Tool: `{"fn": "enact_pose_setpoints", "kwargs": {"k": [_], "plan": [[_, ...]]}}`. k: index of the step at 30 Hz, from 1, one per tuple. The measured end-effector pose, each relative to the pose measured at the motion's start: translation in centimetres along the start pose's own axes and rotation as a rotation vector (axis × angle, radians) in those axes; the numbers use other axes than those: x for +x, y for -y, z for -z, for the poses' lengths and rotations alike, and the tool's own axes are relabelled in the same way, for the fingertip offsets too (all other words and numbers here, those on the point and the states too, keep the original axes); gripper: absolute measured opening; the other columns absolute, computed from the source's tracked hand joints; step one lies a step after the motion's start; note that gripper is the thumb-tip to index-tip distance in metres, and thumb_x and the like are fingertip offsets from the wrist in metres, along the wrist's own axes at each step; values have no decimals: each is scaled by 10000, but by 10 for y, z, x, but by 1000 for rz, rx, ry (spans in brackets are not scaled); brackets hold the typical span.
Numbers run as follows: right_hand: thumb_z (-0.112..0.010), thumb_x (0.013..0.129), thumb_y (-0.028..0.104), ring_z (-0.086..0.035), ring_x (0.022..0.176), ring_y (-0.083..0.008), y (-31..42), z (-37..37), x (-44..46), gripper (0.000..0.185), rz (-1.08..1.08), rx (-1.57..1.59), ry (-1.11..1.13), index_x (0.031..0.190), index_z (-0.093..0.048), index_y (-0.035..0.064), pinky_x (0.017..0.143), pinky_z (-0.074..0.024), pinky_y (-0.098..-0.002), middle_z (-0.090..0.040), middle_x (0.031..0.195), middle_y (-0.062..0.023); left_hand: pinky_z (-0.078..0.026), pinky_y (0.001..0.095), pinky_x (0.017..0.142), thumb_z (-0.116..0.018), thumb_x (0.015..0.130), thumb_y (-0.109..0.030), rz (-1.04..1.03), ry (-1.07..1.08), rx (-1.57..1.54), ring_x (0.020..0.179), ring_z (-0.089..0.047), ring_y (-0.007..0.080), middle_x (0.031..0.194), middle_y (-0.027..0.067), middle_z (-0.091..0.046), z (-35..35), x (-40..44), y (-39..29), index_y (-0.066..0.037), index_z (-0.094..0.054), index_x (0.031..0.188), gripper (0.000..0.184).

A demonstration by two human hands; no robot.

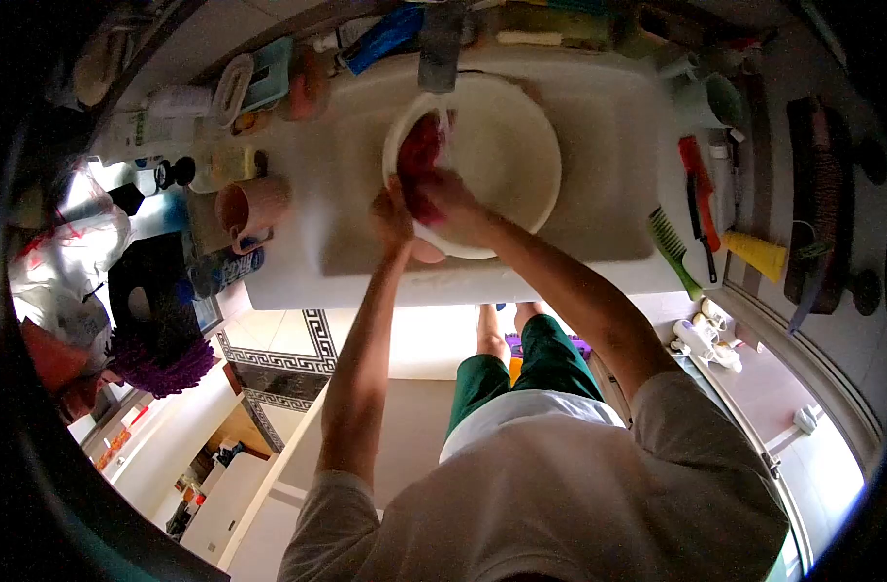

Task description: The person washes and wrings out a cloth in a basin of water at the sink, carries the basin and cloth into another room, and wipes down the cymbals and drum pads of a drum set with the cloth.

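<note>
A white basin [526, 160] stands in the sink [604, 165] under the tap [439, 58], and a thin stream of water runs into it. Against the basin's left side is a dark red cloth [419, 145], bunched and wet-looking. My left hand [395, 218] is closed at the basin's left rim, gripping the cloth's lower left edge. On the cloth's lower right part lies my right hand [450, 202], its fingers curled and partly hidden by blur. Below my hands, a pale pink rounded thing [427, 252] shows at the rim; its kind is unclear.
A pink mug [245, 209] and several bottles line the sink's left ledge. On the right ledge lie a green comb [674, 250], a red comb [698, 184] and a yellow tube [756, 255]. A blue packet [385, 39] is behind the sink, left of the tap.
</note>
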State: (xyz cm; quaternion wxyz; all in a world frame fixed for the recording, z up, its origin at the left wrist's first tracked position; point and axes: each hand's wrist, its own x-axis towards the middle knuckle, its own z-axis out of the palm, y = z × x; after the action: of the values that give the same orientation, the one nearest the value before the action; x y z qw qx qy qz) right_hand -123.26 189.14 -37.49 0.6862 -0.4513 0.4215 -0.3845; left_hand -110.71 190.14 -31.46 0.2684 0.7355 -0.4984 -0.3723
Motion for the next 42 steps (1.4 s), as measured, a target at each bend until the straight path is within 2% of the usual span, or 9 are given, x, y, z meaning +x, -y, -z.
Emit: {"fn": "enact_pose_setpoints", "kwargs": {"k": [2,7,10,16,25,27,34,38,42], "plan": [[-550,807,111,-616,805,-247,5,13,-35,288,134,-539,167,1062,-563,-21,750,-497,-375,-635,920,-133,-456,376,676,-366,939,-547,-33,-13,-16,711,-568,256,772,183,-623,7,10,-5,63,-594,889,653],[-640,756,159,-599,960,-314,58,85,-53,347,-520,-1209,303,1055,-587,-7,824,-483,-404,-601,1059,-224,-437,387,610,-381,934,-548,-106,73,2,614,-512,218,662,173,-574,28,23,-20,51,-567,754,653],[-423,919,153,-570,938,-374,30,136,-21,249,108,-1239,-197,1015,-556,-35,864,-450,-460,-585,968,-256,-437,383,620,-393,933,-535,-53,147,112,614,-513,219,644,173,-570,27,27,-16,53,-566,751,639],[-593,792,91,-454,1162,-282,131,115,41,351,704,-1360,177,1142,-567,93,962,-442,-366,-410,1343,-111,-436,361,638,-423,929,-511,-71,144,87,642,-527,202,682,170,-593,-3,21,-20,58,-554,745,612],[-624,754,140,-442,1143,-388,79,134,-31,437,-171,-1776,353,1174,-556,41,965,-425,-400,-381,1349,-203,-429,340,719,-430,922,-538,27,140,4,712,-502,191,747,127,-590,6,45,-6,59,-582,830,623],[-634,728,149,-496,1095,-363,64,105,-40,488,-467,-1561,453,1183,-537,0,965,-419,-394,-465,1255,-231,-423,342,707,-429,922,-541,23,121,-16,708,-489,189,735,121,-578,5,46,-5,51,-566,803,620],[-663,758,265,-518,1117,-339,79,80,-32,652,-300,-80,213,1276,-408,-37,948,-431,-383,-541,1124,-255,-426,339,677,-453,930,-490,-8,148,-55,707,-507,207,714,133,-560,1,53,14,36,-563,807,551],[-693,763,402,-497,1125,-340,72,104,-27,785,-111,-761,-39,1356,-314,54,950,-418,-447,-469,1230,-226,-454,337,704,-507,931,-392,-4,85,65,725,-539,230,803,135,-584,-4,71,61,8,-582,916,406],[-683,782,432,-484,1128,-329,28,114,-27,685,90,-1526,-109,1292,-389,82,935,-419,-464,-435,1268,-219,-496,389,762,-551,918,-302,-466,-305,290,819,-569,270,1042,129,-567,-15,34,12,-39,-532,1085,312]]}}
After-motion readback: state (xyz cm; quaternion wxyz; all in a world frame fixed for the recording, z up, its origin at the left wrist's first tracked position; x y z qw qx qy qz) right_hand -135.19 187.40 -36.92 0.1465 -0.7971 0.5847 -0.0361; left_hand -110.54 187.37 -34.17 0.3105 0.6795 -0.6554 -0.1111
